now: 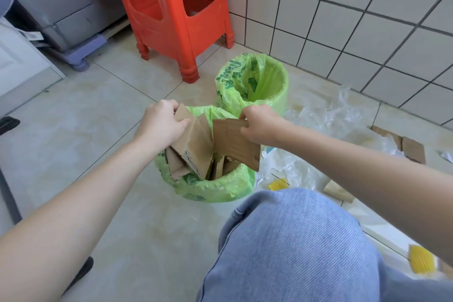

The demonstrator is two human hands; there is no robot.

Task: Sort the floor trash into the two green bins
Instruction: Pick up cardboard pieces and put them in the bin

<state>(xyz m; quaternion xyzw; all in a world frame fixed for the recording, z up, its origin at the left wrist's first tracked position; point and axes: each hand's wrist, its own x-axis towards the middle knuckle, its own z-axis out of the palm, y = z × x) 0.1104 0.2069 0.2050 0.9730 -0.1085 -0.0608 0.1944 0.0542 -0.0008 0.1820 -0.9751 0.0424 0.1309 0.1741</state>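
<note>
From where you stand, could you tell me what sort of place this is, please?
Probably a utility or kitchen corner of a home: a white tiled wall, a tiled floor, a red plastic stool, and a grey appliance on a stand, possibly a washing machine.

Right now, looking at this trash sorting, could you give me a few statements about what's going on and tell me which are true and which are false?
1. Both hands hold cardboard over the nearer bin. True: the left hand and the right hand each have a grip on a cardboard piece.
2. The farther bin is packed with cardboard. False: only its green liner shows inside; the cardboard is in the nearer one.
3. A red stool stands behind the bins. True.
4. The floor on the right is already cleared. False: clear plastic wrap and more cardboard scraps lie there.
5. The person wears blue jeans. True.
</note>
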